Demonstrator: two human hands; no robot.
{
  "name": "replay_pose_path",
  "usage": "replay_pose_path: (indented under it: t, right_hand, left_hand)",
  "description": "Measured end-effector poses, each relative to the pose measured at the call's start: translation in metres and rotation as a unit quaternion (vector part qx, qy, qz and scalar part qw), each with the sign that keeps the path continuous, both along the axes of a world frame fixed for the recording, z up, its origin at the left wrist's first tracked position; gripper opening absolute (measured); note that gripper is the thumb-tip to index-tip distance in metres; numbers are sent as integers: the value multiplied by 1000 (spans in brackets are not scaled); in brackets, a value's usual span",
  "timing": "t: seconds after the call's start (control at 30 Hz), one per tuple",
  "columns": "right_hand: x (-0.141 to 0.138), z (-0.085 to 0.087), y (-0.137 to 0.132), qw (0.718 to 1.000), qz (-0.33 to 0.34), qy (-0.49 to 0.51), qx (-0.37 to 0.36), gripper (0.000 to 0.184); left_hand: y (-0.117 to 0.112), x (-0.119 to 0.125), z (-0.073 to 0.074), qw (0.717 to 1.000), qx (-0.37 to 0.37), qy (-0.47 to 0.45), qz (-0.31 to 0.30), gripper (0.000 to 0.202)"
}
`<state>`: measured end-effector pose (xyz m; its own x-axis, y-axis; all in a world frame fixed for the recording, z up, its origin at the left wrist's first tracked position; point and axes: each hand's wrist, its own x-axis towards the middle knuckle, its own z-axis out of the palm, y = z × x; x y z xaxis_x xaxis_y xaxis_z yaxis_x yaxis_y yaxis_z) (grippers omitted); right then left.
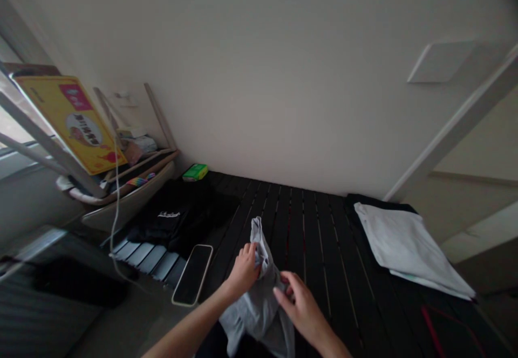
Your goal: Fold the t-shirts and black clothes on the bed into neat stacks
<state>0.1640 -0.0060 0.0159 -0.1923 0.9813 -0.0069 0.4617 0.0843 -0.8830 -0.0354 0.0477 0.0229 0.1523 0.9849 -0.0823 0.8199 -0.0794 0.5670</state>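
A light grey garment (259,307) hangs bunched over the near edge of a black slatted table (319,228), and its narrow upper end points away from me. My left hand (245,267) has its fingers closed on the cloth near that upper end. On the garment's right side, my right hand (297,298) pinches the edge of the cloth between thumb and fingers. The lower part of the garment spreads towards my body. Which part of the garment each hand holds is hard to make out.
A phone (192,275) lies left of my arms, near folded black clothing (174,215). A green packet (195,172) sits by the wall. Folded white cloth (404,242) lies on the right. A chair bearing a yellow package (73,121) and a white cable (117,201) are at the left.
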Motion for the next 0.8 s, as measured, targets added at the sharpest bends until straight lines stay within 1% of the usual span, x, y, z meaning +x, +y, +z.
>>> replay_pose_path:
  t: [0.07,0.1,0.13,0.17,0.2,0.27,0.3,0.33,0.43,0.5,0.6,0.67,0.7,0.73,0.8]
  right_hand:
    - [-26,-7,-14,1000,11,-5,7,65]
    - [-35,-9,-17,1000,6,-4,8,71]
    - [-42,-9,-17,1000,-1,2,5,73]
    - [-46,-9,-15,1000,-9,13,0,69]
    - [-48,-7,-11,1000,-18,25,-3,61]
    - [-45,-1,1,998,-33,48,-6,36]
    - [-42,2,6,998,-39,56,-7,29]
    - [-39,5,11,997,-43,63,-8,27]
    - [-30,11,19,995,-35,93,-28,34]
    - [-26,10,21,992,-30,116,-49,42]
    - [-21,2,24,988,-61,131,-50,51]
    - [-14,-7,30,988,-100,113,-34,56]
    - [-9,-12,34,988,-119,98,-26,57]
    - [-4,-17,38,987,-136,83,-20,56]
    - [9,-24,46,985,-160,68,-17,51]
  left_hand:
    - [-5,10,0,1000,14,11,17,68]
    - [-5,13,2,1000,22,-4,15,70]
    - [-4,16,4,999,29,-30,6,69]
    - [-2,18,6,998,34,-60,-7,64]
    - [0,20,7,995,34,-89,-19,57]
    - [4,20,8,991,22,-132,-23,43]
    - [6,20,8,989,14,-147,-18,40]
    - [6,21,7,987,9,-162,-15,39]
    - [3,22,1,980,17,-196,-16,47]
    - [-1,25,-3,980,32,-198,-13,55]
    - [2,26,-6,983,24,-182,-3,73]
    - [12,25,-7,986,5,-165,4,79]
    - [18,23,-7,988,-1,-155,9,75]
    - [24,22,-8,989,-2,-144,17,66]
    - [36,21,-9,992,4,-122,33,42]
